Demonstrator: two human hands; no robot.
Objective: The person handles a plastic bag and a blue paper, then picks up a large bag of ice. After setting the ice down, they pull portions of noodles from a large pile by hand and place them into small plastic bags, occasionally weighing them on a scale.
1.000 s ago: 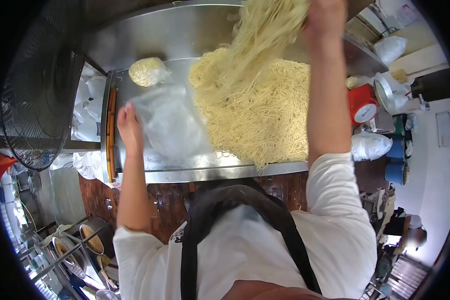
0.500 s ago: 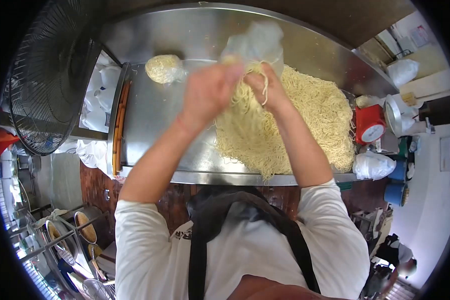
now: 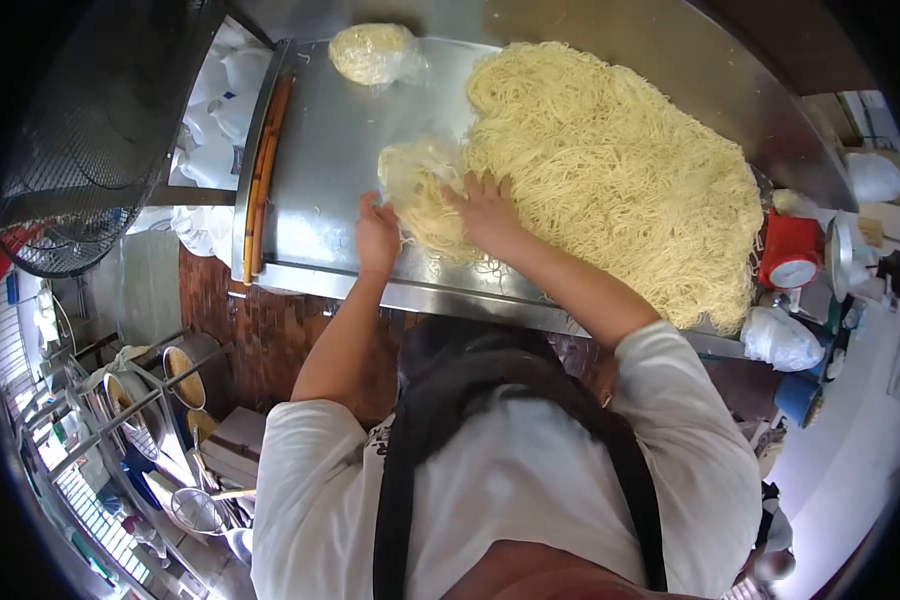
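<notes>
Lowered onto the table, our noodles sit partly in the bag — left hand curled alongside, grip unclear; right hand open against them.

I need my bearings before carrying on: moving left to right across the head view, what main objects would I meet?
Black fan → brown rods → far bag of noodles → loose noodle pile → red scale.

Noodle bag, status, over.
Left hand at bag's left side, grip unclear. Right hand against its right side, fingers spread. Bag low on the steel table; loose noodle pile crowding the right.
</notes>
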